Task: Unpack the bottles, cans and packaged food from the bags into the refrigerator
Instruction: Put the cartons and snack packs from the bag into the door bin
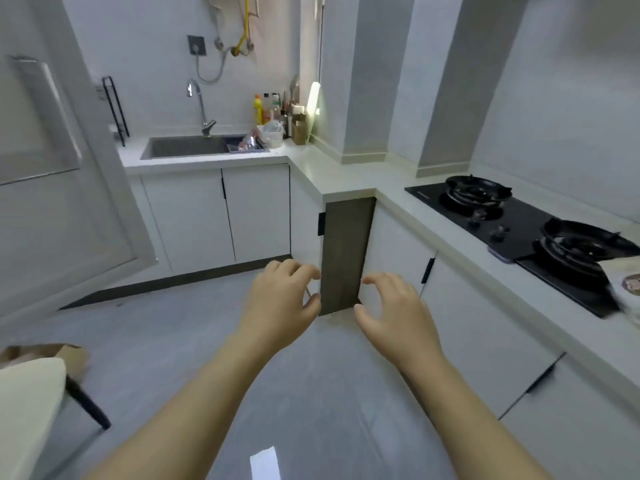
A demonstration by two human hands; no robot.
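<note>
While the left hand (280,299) and right hand (398,313) hover empty, fingers loosely curled, unpacking seems unfinished. A brown paper bag (71,356) sits on the floor well left of the sink (187,147), its contents hidden. What may be the refrigerator (34,220) stands left of the sink.

both my bare arms reach forward, side by side. my left hand (280,296) and right hand (394,313) hover palms down, fingers loosely curled, holding nothing.
</note>
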